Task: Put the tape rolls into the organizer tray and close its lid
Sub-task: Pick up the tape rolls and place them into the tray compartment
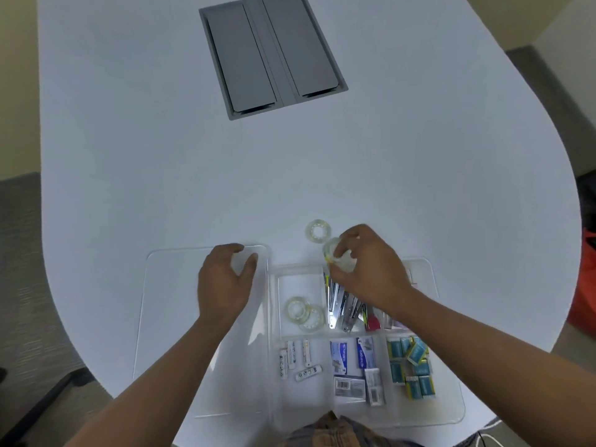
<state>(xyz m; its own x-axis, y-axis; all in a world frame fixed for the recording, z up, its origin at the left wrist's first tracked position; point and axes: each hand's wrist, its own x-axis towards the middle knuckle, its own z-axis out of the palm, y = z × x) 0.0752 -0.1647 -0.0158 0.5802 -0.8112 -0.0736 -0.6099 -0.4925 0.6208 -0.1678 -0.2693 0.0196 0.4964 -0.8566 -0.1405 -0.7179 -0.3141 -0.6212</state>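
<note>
Holding a clear tape roll over the organizer tray's far edge, our right hand pinches it, perhaps with a second roll, though blur hides that. Two rolls already lie in the tray's far-left compartment; another roll sits on the table beyond. Our left hand rests, loosely curled and empty, on the open lid.
</note>
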